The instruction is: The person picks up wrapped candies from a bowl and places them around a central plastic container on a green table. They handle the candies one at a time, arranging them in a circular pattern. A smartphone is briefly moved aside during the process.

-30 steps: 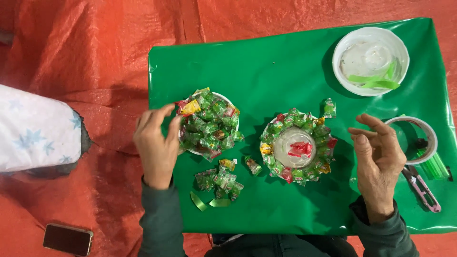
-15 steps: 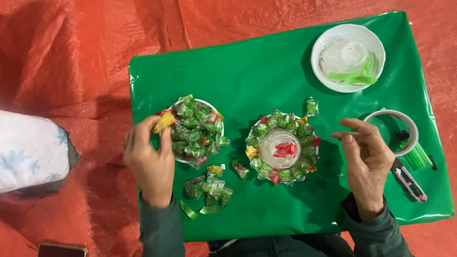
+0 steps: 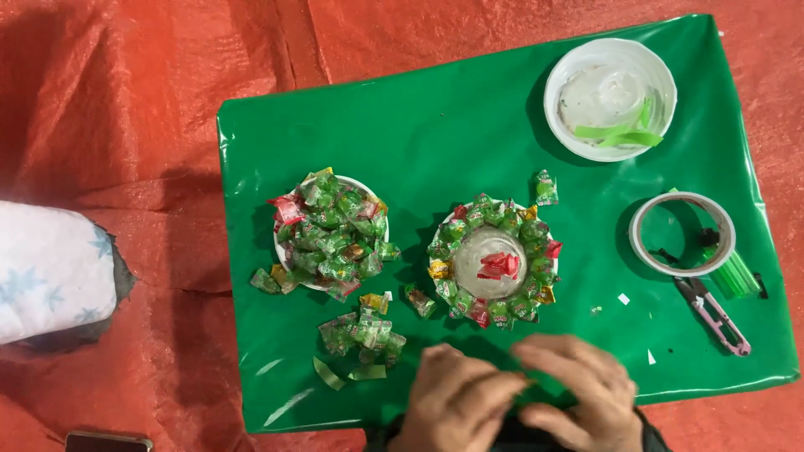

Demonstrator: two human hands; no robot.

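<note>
My left hand (image 3: pixel 456 402) and my right hand (image 3: pixel 578 389) meet at the near edge of the green sheet (image 3: pixel 469 125), fingers curled toward each other and blurred. Anything between them is hidden. Just beyond them stands a clear dome (image 3: pixel 494 264) ringed with wrapped candies, red pieces on its top. To its left a white bowl (image 3: pixel 285 251) is heaped with green and red wrapped candies (image 3: pixel 331 234). A small pile of loose candies (image 3: pixel 360 331) and green strips (image 3: pixel 331 374) lie left of my left hand.
A white bowl (image 3: pixel 610 99) holding green strips sits at the far right. A tape roll (image 3: pixel 682 234), small snips (image 3: pixel 712 305) and green pieces (image 3: pixel 737 272) lie on the right. One candy (image 3: pixel 546 186) lies apart. Star-patterned white cloth (image 3: pixel 50 268) and a phone (image 3: pixel 109 441) rest on the orange tarp.
My left hand left the candy bowl, where it pinched a candy, and came to the near edge. My right hand moved left to meet it. The view shifted.
</note>
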